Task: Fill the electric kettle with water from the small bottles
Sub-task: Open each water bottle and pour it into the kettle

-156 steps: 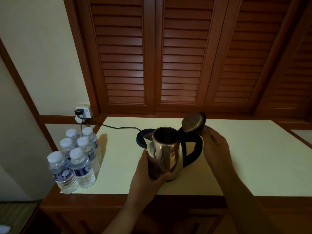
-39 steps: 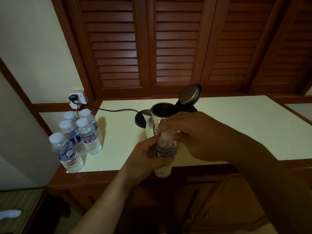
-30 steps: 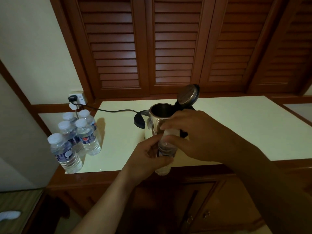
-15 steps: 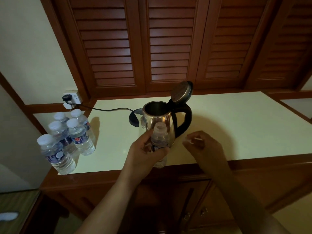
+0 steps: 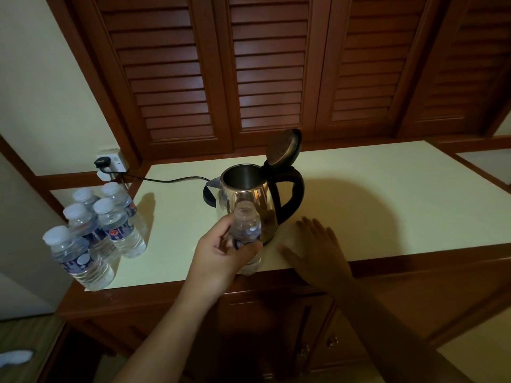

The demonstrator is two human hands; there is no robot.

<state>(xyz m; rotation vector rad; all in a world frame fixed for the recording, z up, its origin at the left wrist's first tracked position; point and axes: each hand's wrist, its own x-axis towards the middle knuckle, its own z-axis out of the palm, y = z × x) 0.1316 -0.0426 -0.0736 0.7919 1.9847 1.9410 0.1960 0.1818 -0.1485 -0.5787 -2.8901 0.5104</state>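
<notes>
A steel electric kettle with a black handle stands on the cream countertop, its lid flipped up. My left hand is shut on a small clear water bottle with no cap on it, held upright just in front of the kettle. My right hand lies flat on the counter to the right of the kettle, fingers spread; the cap is not visible. Several capped small bottles stand at the counter's left end.
The kettle's black base sits behind it, its cord running to a wall socket at the back left. Louvred wooden doors rise behind the counter. Cabinet doors are below the front edge.
My right hand twisted the cap off the bottle, carried it to the right and now rests flat on the counter. My left hand still holds the bottle, now uncapped.
</notes>
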